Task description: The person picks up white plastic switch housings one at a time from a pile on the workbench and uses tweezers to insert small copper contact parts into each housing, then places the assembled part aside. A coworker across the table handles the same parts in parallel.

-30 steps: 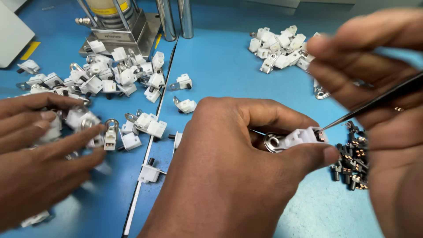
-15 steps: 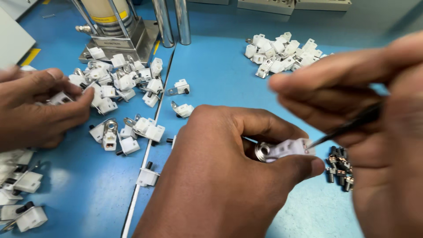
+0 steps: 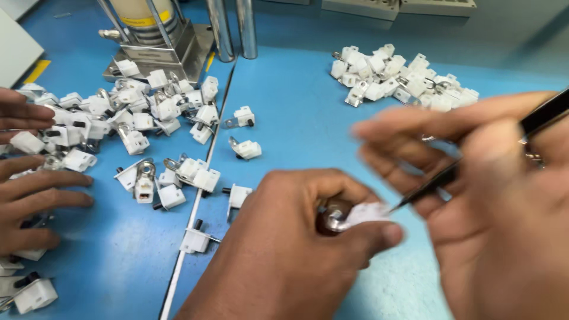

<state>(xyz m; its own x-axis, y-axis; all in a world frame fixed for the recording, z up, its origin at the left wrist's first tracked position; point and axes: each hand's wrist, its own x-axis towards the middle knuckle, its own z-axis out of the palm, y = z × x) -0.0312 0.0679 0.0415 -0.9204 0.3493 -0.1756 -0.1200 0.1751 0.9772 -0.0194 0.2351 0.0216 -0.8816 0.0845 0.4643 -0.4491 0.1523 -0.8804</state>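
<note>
Left hand [image 3: 278,255] low at centre, fingers [image 3: 370,234] pinched on a small white plastic clip [image 3: 361,214] with a round metal end, held just above the blue tabletop [image 3: 296,106]. Right hand [image 3: 498,207] at the right, blurred, fingers [image 3: 415,124] pressed together around a thin dark tool [image 3: 474,163]; tool tip touching, or just short of, the clip's right end, exact contact not discernible.

Loose heap of like white clips [image 3: 142,118] at upper left, spreading toward the centre seam [image 3: 195,207] of the tabletop; stray clips lying just beside the left hand's knuckles. Second heap of clips [image 3: 397,80] at upper right, well apart from both hands. Base of a metal press stand [image 3: 160,50] and two upright steel posts [image 3: 234,26] along the far edge.

Another person's hands [image 3: 29,195] at the left edge, fingers loosely spread over clips there, well apart from the held clip.

Bare blue surface between the two heaps and directly beyond the held clip; near the right hand, tabletop mostly hidden by the hand itself
</note>
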